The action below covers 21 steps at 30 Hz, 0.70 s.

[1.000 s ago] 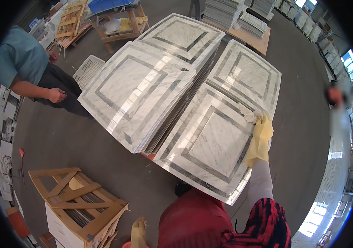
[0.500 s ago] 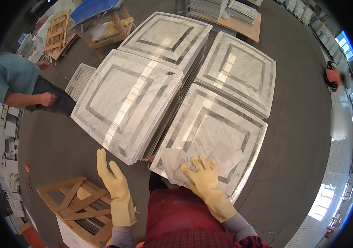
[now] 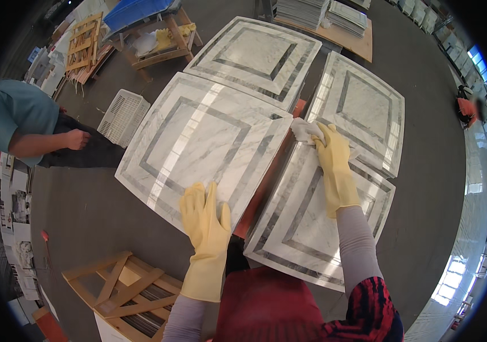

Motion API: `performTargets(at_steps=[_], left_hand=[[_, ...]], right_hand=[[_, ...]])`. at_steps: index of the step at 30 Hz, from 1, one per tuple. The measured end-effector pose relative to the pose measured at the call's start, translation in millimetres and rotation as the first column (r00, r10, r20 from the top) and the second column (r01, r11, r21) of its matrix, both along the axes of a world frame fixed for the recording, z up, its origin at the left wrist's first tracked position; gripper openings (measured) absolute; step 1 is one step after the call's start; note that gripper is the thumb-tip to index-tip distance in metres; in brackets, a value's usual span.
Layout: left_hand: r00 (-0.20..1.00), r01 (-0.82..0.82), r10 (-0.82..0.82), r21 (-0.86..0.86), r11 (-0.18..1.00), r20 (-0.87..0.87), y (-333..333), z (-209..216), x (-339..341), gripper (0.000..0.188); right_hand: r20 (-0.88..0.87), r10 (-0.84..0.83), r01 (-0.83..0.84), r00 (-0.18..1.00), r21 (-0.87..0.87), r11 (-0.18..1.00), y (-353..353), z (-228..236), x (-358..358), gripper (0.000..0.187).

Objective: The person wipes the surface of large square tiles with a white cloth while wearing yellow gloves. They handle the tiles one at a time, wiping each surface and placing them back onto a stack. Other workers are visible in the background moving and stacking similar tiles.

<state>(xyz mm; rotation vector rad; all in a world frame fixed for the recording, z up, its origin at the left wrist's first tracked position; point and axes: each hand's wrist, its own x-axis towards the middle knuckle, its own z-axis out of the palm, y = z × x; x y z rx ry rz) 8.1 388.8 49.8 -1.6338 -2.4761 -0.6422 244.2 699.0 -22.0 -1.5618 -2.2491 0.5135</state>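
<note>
Both my hands wear pale yellow rubber gloves. My right hand holds a whitish cloth against the far left corner of the near right marble slab. This slab is pale with grey inlaid bands and tops a stack. My left hand rests with fingers stretched at the near edge of the left marble slab, holding nothing. Some of the cloth lies hidden under my right glove.
Two more banded slab stacks stand behind, one far left and one far right. A wooden crate is at lower left. At left stands a person in a teal shirt, beside a white plastic basket.
My right hand has moved forward with the cloth, from the slab's near part to its far left corner. My left hand has come from the air onto the left slab's edge.
</note>
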Motion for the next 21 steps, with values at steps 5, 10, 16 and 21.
performTargets(at_steps=[5,10,16,21], left_hand=[[0.999,0.015,-0.015,-0.015,1.000,0.050,2,4,0,0.054],[0.998,0.007,-0.006,-0.017,1.000,0.059,4,8,-1,0.052],[0.998,0.037,-0.038,0.024,0.999,0.049,1,7,-5,0.052],[1.000,0.014,-0.015,0.038,0.999,0.021,-2,-2,-3,0.052]], right_hand=[[0.003,0.111,-0.110,0.994,0.142,0.984,-20,-6,-16,0.054],[0.063,0.270,-0.277,0.961,0.262,0.925,-97,-3,2,0.067],[0.125,0.647,-0.646,0.752,-0.054,0.761,-296,11,12,0.045],[0.062,0.598,-0.577,0.799,-0.197,0.793,-327,40,61,0.049]])
